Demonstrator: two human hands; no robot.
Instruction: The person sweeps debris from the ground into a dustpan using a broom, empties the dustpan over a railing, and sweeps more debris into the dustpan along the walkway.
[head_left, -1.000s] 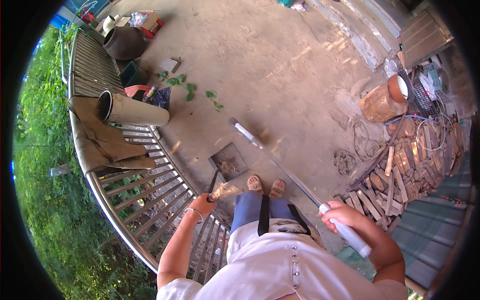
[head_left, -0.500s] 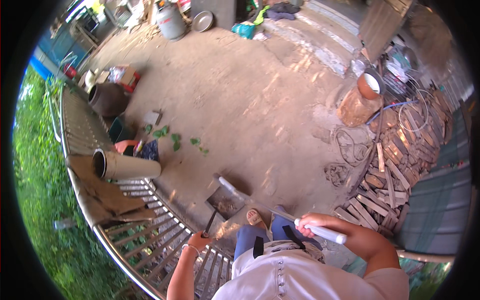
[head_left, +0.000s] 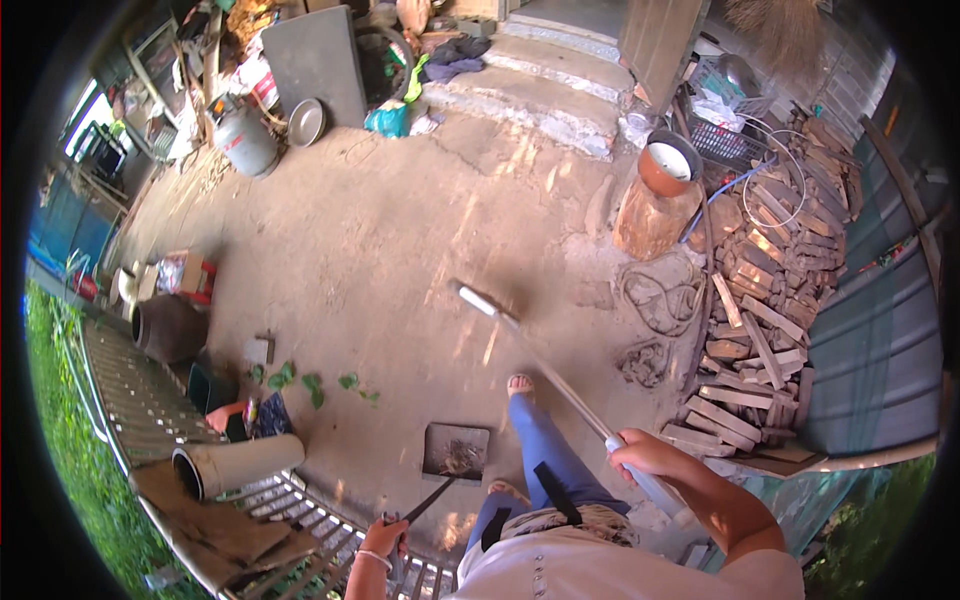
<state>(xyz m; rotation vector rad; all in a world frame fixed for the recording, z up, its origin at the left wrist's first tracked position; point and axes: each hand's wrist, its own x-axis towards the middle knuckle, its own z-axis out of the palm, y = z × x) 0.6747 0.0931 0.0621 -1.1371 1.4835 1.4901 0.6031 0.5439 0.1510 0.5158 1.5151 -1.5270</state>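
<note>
My right hand is wrapped round the pale upper end of a long-handled broom. Its narrow white head is on or just above the concrete ground, ahead of my feet; its bristles are blurred. My left hand, with a bracelet at the wrist, grips the dark handle of a dustpan. The square grey pan is at ground level left of my legs, with a small heap of brownish debris inside. One sandalled foot is stretched forward; the other stays nearer the dustpan.
A metal railing runs along my left, beside a pale pipe, a dark jar and green leaves. Stacked firewood and a stump bearing a pot stand right. Steps rise at the back.
The broom head has gone farther forward from beside the dustpan. One foot has stepped ahead. My view has shifted, and the dustpan now lies flatter with its debris in plain sight.
</note>
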